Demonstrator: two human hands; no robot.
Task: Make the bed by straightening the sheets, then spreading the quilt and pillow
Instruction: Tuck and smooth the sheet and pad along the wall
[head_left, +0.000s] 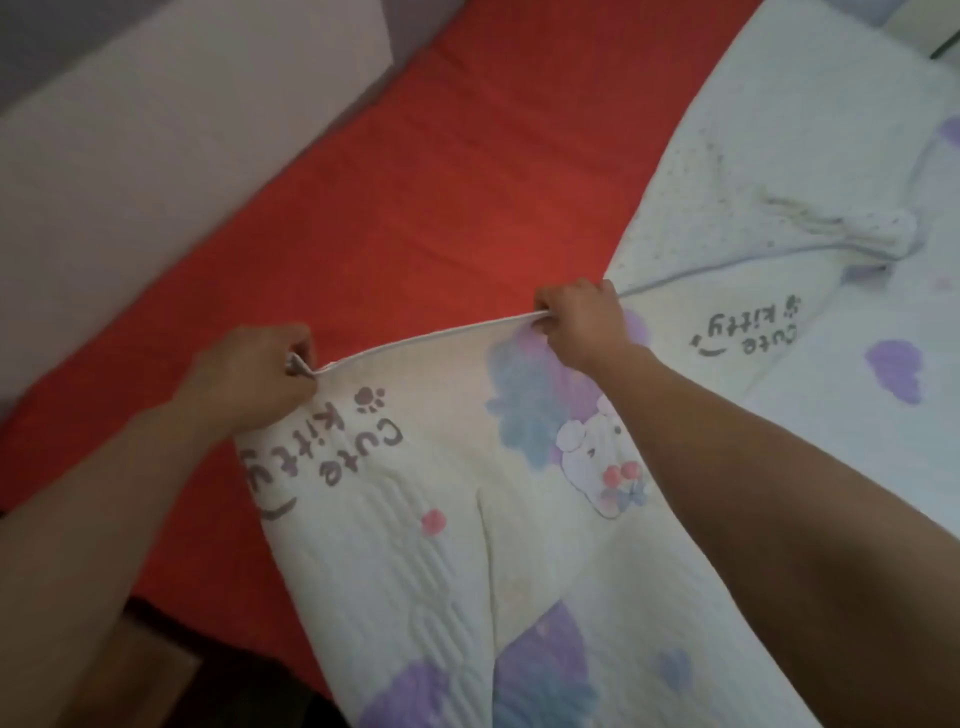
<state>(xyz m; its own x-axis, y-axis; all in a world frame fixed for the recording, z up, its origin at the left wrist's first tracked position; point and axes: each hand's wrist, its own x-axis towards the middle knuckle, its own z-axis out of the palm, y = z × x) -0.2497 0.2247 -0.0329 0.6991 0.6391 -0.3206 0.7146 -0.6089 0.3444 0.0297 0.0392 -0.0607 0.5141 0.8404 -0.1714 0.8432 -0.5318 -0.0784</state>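
Observation:
A white quilt (447, 545) printed with purple and blue kitten pictures and the words "Cute Kitty" hangs lifted in front of me over the red sheet (457, 171). My left hand (254, 379) grips the quilt's piped top edge at its left corner. My right hand (582, 319) grips the same edge further right, and the edge is stretched taut between them. The rest of the quilt lies rumpled on the bed at the right, with a bunched fold near the middle right. No pillow is in view.
A pale wall (156, 130) runs along the far left side of the bed. A strip of wooden floor or bed frame (150, 670) shows at the lower left, below the red sheet's near edge.

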